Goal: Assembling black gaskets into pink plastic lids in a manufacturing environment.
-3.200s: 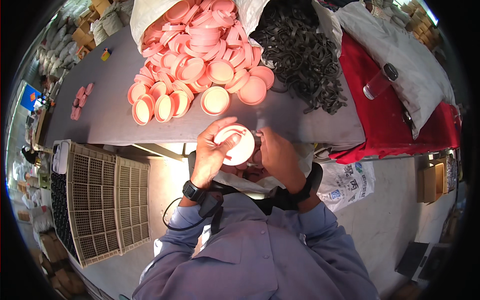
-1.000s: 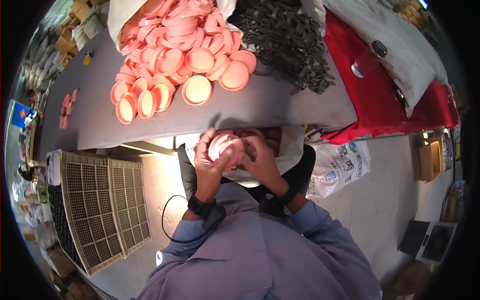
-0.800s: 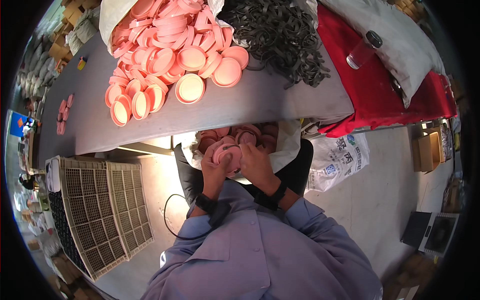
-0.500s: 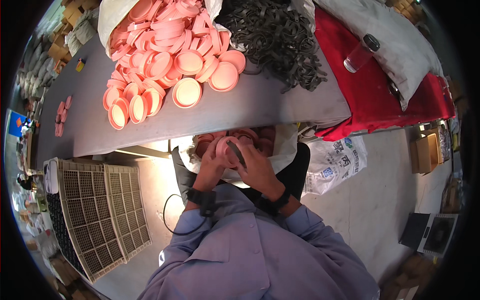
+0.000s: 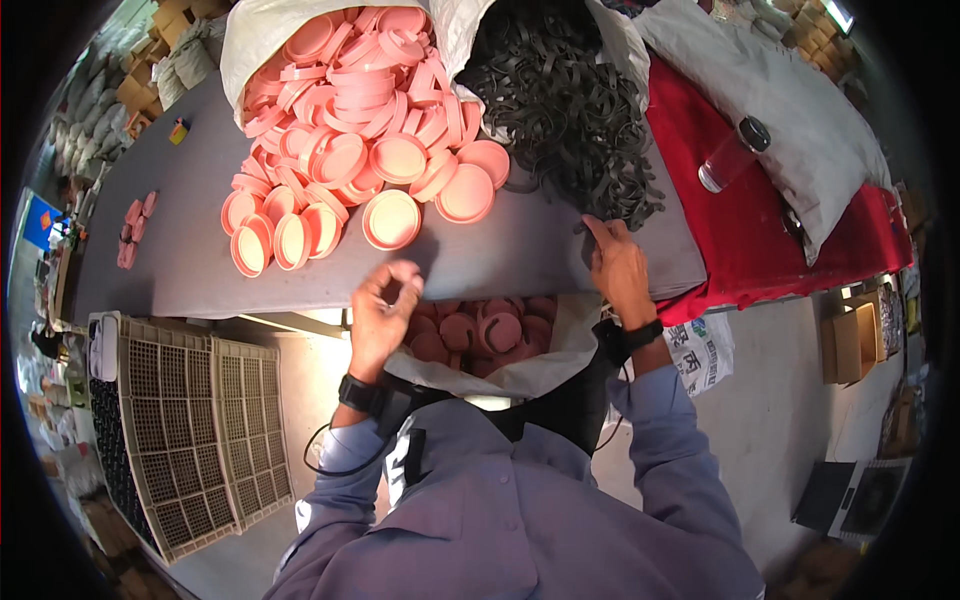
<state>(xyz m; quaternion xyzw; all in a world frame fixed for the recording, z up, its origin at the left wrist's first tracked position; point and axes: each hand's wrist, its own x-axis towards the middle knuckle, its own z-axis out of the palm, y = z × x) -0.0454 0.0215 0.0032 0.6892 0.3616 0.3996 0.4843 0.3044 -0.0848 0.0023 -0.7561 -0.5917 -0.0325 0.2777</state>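
- On the grey worktop in the head view, the right hand reaches forward with its forefinger stretched out, the fingertip at the near edge of the heap of black rubber rings; this grip is spread and holds nothing.
- These rings are thin, flat, dark grey-to-black bands, tangled loosely over one another, spilling out of a white sack onto the worktop.
- Nearer the person's left, the left hand hovers at the worktop's front edge, thumb and fingers curled toward each other; whether this grip pinches anything cannot be told, as nothing shows between the fingertips.
- Beyond the left hand lies a big pile of pink round lids, shallow, with raised rims, some face up, some on edge, pouring from another white sack.
- Below the worktop edge, between both hands, an open white bag in the person's lap holds more pink lids, some showing a dark ring inside.
- To the right, a red cloth carries a clear bottle with a dark cap.
- At lower left stand cream plastic crates with lattice walls.
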